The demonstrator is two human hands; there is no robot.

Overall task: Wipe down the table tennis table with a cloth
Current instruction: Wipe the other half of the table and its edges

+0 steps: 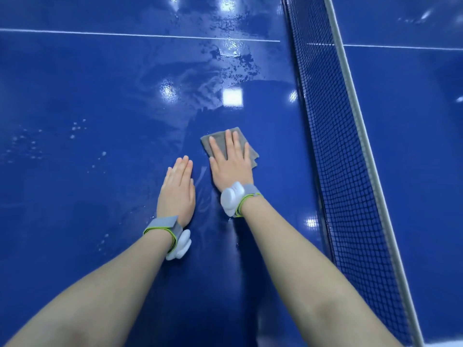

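Note:
The blue table tennis table [87,91] fills the view, shiny and streaked with wet patches. A folded grey cloth [253,156] lies flat on it near the middle. My right hand [230,164] presses down on the cloth with straight fingers, covering most of it. My left hand [178,190] rests flat on the bare table just left of the cloth, fingers straight and together, touching no cloth. Both wrists wear grey bands with white devices.
The dark net [343,151] with its white top band [360,121] runs diagonally at the right, close to the cloth. A white centre line [125,35] crosses the table at the far side. Water droplets [75,131] dot the left area.

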